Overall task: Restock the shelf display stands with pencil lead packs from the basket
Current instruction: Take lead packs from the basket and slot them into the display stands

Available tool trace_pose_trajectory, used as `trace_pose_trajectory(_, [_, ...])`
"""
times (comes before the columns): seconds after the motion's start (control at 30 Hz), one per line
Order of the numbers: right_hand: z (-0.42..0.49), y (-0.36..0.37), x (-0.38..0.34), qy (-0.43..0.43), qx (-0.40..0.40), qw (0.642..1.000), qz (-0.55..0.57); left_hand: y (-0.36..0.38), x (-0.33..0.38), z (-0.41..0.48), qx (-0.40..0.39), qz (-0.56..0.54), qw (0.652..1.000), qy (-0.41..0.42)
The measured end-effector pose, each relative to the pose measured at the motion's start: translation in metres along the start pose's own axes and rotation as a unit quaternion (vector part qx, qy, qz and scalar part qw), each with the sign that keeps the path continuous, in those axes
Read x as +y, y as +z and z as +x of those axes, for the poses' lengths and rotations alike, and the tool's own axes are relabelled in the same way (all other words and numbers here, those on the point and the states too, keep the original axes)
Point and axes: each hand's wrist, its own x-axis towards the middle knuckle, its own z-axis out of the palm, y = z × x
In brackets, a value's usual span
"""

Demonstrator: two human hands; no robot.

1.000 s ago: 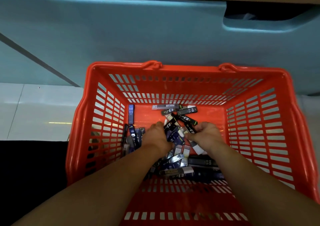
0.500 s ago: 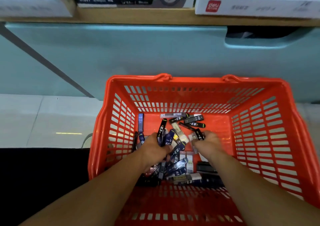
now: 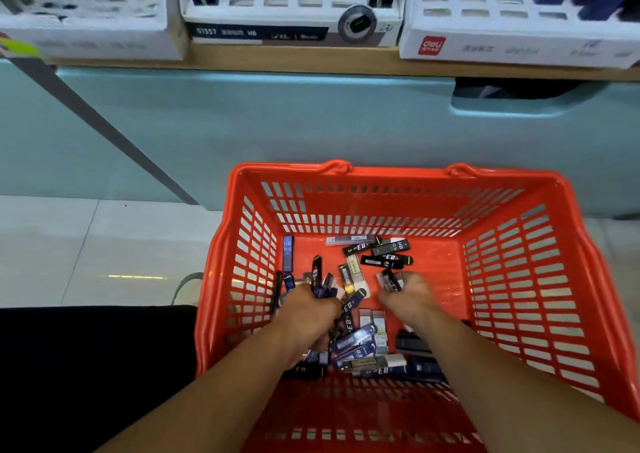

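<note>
An orange plastic basket [image 3: 519,279] stands on the floor below me, with several slim black, navy and grey pencil lead packs [image 3: 384,255] scattered on its bottom. Both my hands are down inside it. My left hand [image 3: 306,308] grips a bunch of dark packs that stick up past its fingers. My right hand [image 3: 407,295] holds a few packs, their ends showing above the knuckles. White display stands [image 3: 294,5] sit on the wooden shelf above, the middle one holding a few black packs at its sides.
A pale teal cabinet front [image 3: 277,123] with a drawer recess at right rises behind the basket. The wooden shelf edge [image 3: 294,59] carries three white stands side by side. Light floor tiles [image 3: 86,255] lie to the left, a black mat below them.
The view has tilted up, bringing the shelf stands into sight. Both hands have closed around packs and lifted slightly from the pile.
</note>
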Motion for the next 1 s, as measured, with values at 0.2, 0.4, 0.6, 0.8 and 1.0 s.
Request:
trace_pose_trajectory(0.2, [-0.002, -0.018, 0.000, -0.013, -0.016, 0.999, 0.027, 0.007, 0.010, -0.011, -0.022, 0.013, 1.000, 0.005])
trace_pose_trajectory(0.4, [-0.012, -0.037, -0.007, 0.028, -0.074, 0.969, 0.234, -0.001, 0.010, -0.021, -0.011, 0.053, 0.997, 0.051])
trace_pose_trajectory(0.6, [-0.053, -0.062, -0.037, -0.017, -0.116, 0.972, 0.203, -0.011, 0.036, -0.043, 0.032, 0.089, 0.988, 0.124])
trace_pose_trajectory(0.8, [-0.126, -0.089, -0.096, -0.120, -0.178, 0.971, 0.107, -0.037, 0.090, -0.106, 0.110, 0.147, 0.957, 0.224])
trace_pose_trajectory(1.0, [-0.219, -0.118, -0.171, -0.159, -0.274, 0.946, -0.070, -0.078, 0.132, -0.192, 0.103, 0.110, 0.935, 0.321])
